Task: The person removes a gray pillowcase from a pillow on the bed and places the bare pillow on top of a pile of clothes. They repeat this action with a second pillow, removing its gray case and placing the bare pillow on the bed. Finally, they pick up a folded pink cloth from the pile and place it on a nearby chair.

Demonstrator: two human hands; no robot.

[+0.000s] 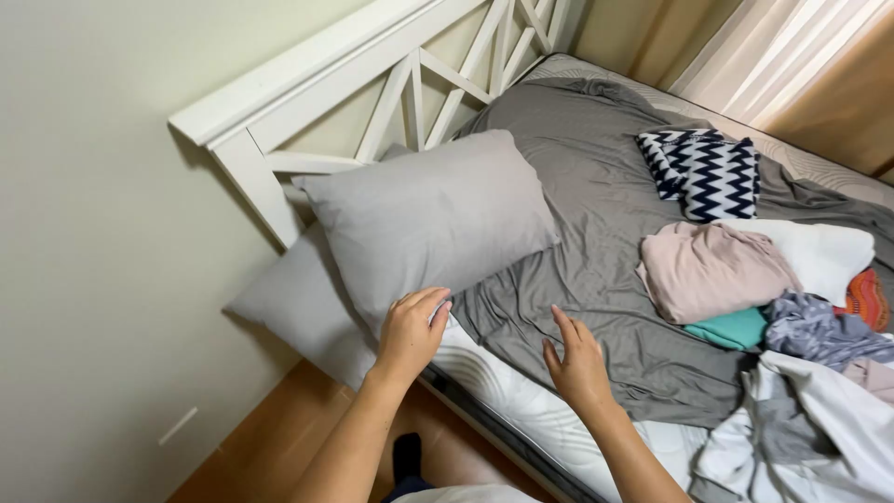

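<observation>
A bedroom with a pale wall on the left and a strip of wooden floor runs alongside a bed whose white quilted mattress edge shows bare at the near side. Nearest the camera, the person's two forearms reach over that edge. The left hand rests on the lower corner of the upper grey pillow, fingers curled over the fabric at the corner, though a firm grip cannot be told. The right hand is apart from the pillow, fingers loosely spread and slightly bent, hovering at or lightly touching the rumpled edge of the grey sheet; contact cannot be told for sure. The upper pillow lies tilted across a second grey pillow, which pokes out below it toward the floor. To the right, at the near corner, white and grey laundry lies heaped. Just beyond it sit a teal garment, a folded dusty-pink cloth, a white cloth and a bit of orange fabric. Farther up the sheet lies a folded black-and-white zigzag cloth. At the back, the white headboard with crossed slats stands against the wall, and pale curtains hang at the far right.
</observation>
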